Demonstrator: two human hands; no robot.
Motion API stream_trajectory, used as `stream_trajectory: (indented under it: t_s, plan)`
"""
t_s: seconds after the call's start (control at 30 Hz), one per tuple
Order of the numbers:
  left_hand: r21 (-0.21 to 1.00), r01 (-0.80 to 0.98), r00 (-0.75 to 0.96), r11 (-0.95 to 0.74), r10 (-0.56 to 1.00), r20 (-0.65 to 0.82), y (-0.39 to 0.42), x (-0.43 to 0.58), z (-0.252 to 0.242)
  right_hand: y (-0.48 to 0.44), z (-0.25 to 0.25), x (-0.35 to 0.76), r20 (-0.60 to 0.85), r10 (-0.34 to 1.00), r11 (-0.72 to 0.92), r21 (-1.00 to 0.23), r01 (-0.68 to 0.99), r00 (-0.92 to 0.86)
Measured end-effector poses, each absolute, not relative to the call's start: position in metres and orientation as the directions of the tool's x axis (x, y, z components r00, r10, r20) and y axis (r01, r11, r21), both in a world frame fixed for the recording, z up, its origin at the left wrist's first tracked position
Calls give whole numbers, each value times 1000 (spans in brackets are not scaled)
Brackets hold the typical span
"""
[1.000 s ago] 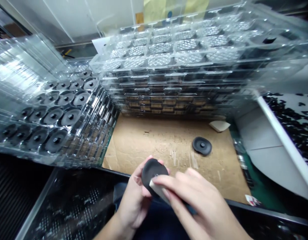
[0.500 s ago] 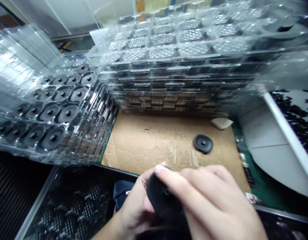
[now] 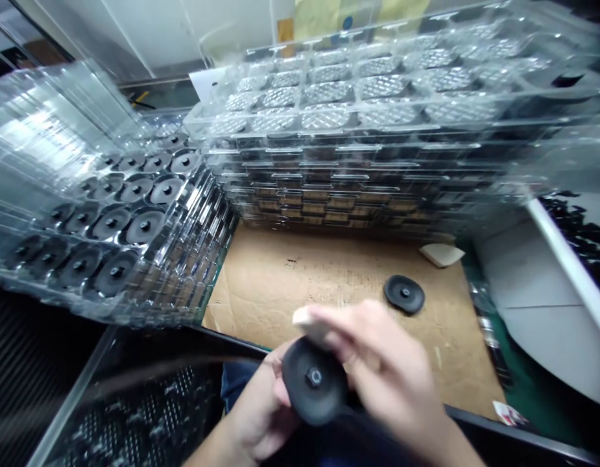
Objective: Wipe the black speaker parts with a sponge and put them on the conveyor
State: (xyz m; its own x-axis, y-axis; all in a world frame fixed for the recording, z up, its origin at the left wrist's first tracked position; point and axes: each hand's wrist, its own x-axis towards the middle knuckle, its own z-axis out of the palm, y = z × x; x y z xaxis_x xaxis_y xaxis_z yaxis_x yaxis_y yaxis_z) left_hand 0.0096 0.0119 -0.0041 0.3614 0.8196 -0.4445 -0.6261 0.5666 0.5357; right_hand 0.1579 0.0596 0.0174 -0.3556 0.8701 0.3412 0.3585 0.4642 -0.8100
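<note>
My left hand (image 3: pixel 263 405) grips a round black disc (image 3: pixel 307 405) by its left edge; a short stem with a pale centre stands up from the disc's middle. Over the disc's upper rim, my right hand (image 3: pixel 390 363) pinches a small pale piece (image 3: pixel 319 332), blurred by motion, so I cannot make out its kind. A second black disc (image 3: pixel 413 299), also with a centre stem, lies on the cardboard sheet (image 3: pixel 275 279) beyond my right hand.
Clear plastic trays (image 3: pixel 112 250) filled with black discs are stacked at left. A tall stack of clear trays (image 3: pixel 329 139) stands at the back. A pale wedge (image 3: pixel 440 254) lies on the cardboard. At right, a white bin (image 3: pixel 543 259) adjoins many small black parts (image 3: pixel 584 227).
The disc in my left hand has tilted to show its stem more fully. My right hand has drawn back from the disc's face to its upper rim. The camera view has shifted slightly.
</note>
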Motion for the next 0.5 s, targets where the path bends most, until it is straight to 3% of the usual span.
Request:
stream_trajectory:
  t_s: [0.1,0.27,0.37,0.5]
  plan:
    - [377,-761,410,528,842,-351,11,6,-4,85,-31,169,129,970,210,-872,443,-206]
    - [193,-833,464,519,844,-269,11,1,-7,83,-91,166,103,986,157,-847,508,-133]
    - [160,-833,487,530,839,-244,11,0,-11,67,-90,164,109,992,122,-853,508,-56]
    - [163,-826,495,540,832,-250,12,-2,-13,56,-71,167,104,985,156,-877,455,-138]
